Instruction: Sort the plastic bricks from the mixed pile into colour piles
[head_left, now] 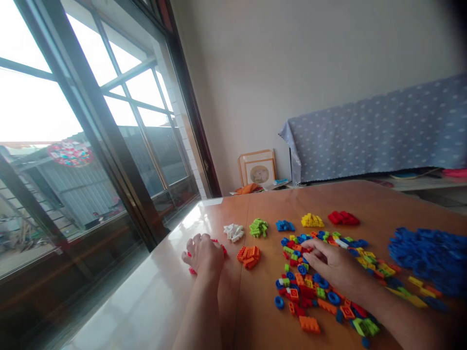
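My left hand point(205, 255) rests over a small group of red bricks point(192, 271) at the left of the table, its fingers spread and curved; it covers most of them. My right hand point(328, 262) reaches into a mixed pile of toy building bricks point(299, 279) in many colours, with blue wheel-like rings point(333, 297) among them. Thumb and forefinger are pinched together at the pile's upper part; what lies between them is too small to make out. Orange bricks point(249, 256) sit in a heap between my hands.
Behind are separate heaps of white point(233, 232), lime green point(259, 227), blue point(285, 225), yellow point(312, 220) and red bricks point(343, 218). A large blue heap point(428, 257) lies at the right of the wooden table point(270, 209). Glass windows point(146, 121) line the left side.
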